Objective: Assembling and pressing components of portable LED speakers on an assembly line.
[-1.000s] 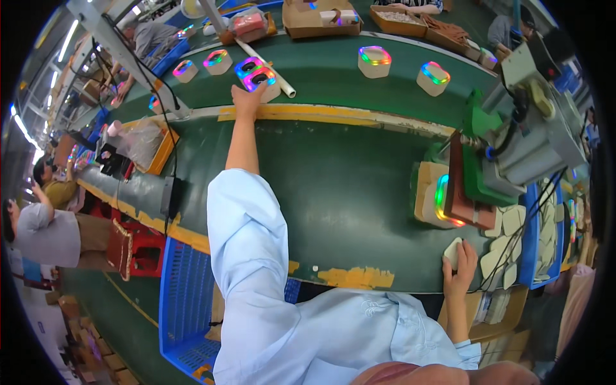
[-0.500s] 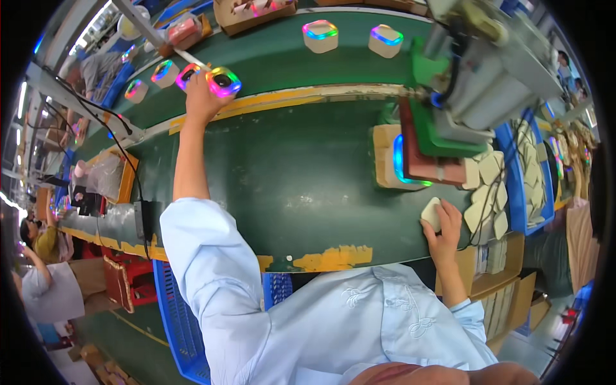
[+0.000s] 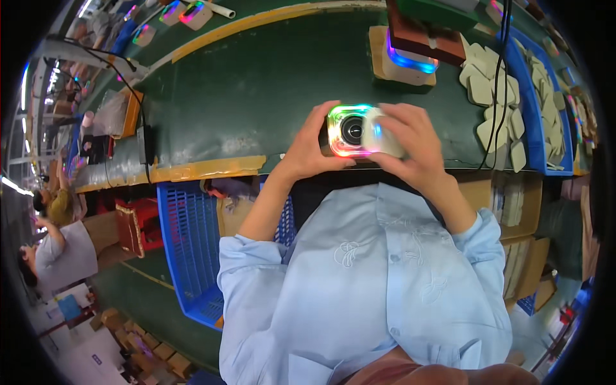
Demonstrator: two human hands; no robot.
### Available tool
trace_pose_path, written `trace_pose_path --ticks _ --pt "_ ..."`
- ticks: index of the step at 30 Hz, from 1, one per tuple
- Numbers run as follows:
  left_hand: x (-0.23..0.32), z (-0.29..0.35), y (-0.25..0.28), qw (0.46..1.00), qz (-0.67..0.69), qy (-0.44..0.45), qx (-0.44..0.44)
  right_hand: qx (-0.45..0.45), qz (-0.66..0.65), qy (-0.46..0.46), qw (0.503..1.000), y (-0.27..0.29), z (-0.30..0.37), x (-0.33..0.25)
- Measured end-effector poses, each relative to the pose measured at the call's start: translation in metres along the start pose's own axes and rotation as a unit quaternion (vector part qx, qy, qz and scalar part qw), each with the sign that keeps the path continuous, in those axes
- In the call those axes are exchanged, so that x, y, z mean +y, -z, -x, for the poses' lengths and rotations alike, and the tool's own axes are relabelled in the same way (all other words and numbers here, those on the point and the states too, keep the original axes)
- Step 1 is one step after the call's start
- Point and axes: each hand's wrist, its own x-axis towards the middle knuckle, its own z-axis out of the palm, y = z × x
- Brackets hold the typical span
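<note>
Near the front edge of the bench, my left hand (image 3: 304,149) is closed around the left side of a small square speaker (image 3: 336,140) with a rainbow-lit rim and a round black driver facing up. A pale, rounded-square cover (image 3: 374,137) is gripped in my right hand (image 3: 414,142). It overlaps the right part of the speaker's lit face and looks slightly tilted. Whether it touches the rim I cannot tell. Further back, another lit speaker (image 3: 405,70) sits in a tan holder under a brown press pad (image 3: 420,40).
Loose pale covers (image 3: 480,90) are piled at the right, beside a blue bin (image 3: 555,165) holding more. Black cables (image 3: 502,70) hang before them. Several lit speakers (image 3: 196,15) stand at the far left. A blue crate (image 3: 192,237) is below the bench's front edge.
My left hand has brought a lit speaker from the back belt to the front of the bench. My right hand has carried the cover leftward onto it. The view has shifted down.
</note>
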Motion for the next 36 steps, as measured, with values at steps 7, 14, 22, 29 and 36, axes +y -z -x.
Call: trace_pose_path --ticks 7,14,22,29,36 --pt "-0.004 0.006 -0.002 0.999 -0.017 -0.019 0.019 -0.138 0.074 0.044 0.987 -0.030 -0.019 -0.002" --pt "-0.008 0.004 -0.003 0.994 -0.072 -0.066 0.043 -0.218 0.107 0.055 0.968 -0.031 -0.017 0.003" --pt "0.012 0.006 -0.027 0.996 0.091 0.006 -0.016 -0.069 -0.209 -0.285 0.933 -0.019 0.058 0.014" --pt "0.011 -0.122 -0.022 0.997 -0.011 -0.045 0.056 0.189 -0.317 -0.398 0.840 0.033 0.080 0.024" --pt "0.027 -0.143 -0.030 0.997 -0.029 -0.056 0.036 0.305 -0.262 -0.358 0.842 0.039 0.044 0.094"
